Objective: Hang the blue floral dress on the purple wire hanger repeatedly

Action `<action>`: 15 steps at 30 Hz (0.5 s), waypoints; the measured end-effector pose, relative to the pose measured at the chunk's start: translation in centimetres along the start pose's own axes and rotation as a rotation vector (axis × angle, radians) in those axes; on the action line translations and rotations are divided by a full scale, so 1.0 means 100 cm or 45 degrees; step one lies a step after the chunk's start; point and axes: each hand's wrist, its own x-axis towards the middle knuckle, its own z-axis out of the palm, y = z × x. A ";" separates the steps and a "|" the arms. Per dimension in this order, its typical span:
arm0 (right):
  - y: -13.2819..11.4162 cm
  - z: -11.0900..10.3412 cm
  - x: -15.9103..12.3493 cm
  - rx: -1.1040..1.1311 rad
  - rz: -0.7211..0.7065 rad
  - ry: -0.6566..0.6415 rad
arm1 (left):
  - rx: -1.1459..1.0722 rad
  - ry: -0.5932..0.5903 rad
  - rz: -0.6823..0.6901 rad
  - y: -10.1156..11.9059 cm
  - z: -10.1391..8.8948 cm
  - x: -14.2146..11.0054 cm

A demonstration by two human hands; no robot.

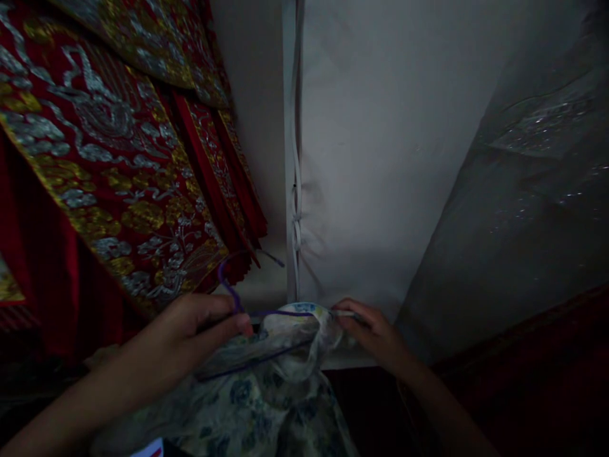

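My left hand [190, 336] is closed around a purple hanger [240, 304], gripping it just below its hook. On that hanger sits a pale garment with a blue flower print [266, 393], wrapped in thin clear plastic [304, 336]. My right hand [375, 333] pinches the garment's shoulder and the plastic at the hanger's right end. Both hands are low in the view, close together.
Red garments with gold and silver embroidery [109, 152] hang at the left, very near my left hand. Behind stands a white fabric panel with a laced seam [295, 190]. A grey glittery cover [533, 190] slopes down at the right. The lower right is dark.
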 end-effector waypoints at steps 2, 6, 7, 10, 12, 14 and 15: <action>0.000 0.000 0.003 0.251 0.202 0.019 | 0.176 0.157 0.110 -0.007 -0.009 0.015; -0.019 -0.002 0.023 0.657 0.464 0.422 | 0.245 0.553 0.268 -0.033 -0.019 0.047; -0.026 -0.005 0.033 0.719 0.467 0.453 | 0.273 0.642 0.316 -0.038 -0.019 0.052; -0.044 -0.017 0.073 0.812 0.332 0.492 | 0.474 0.946 0.549 -0.045 -0.013 0.054; -0.051 -0.028 0.098 0.825 0.220 0.565 | 0.595 1.076 0.716 -0.046 -0.004 0.050; -0.052 -0.041 0.116 0.818 0.132 0.683 | 0.642 0.986 0.801 -0.047 0.009 0.046; -0.050 -0.047 0.119 0.814 0.101 0.736 | 0.644 0.864 0.792 -0.049 0.016 0.046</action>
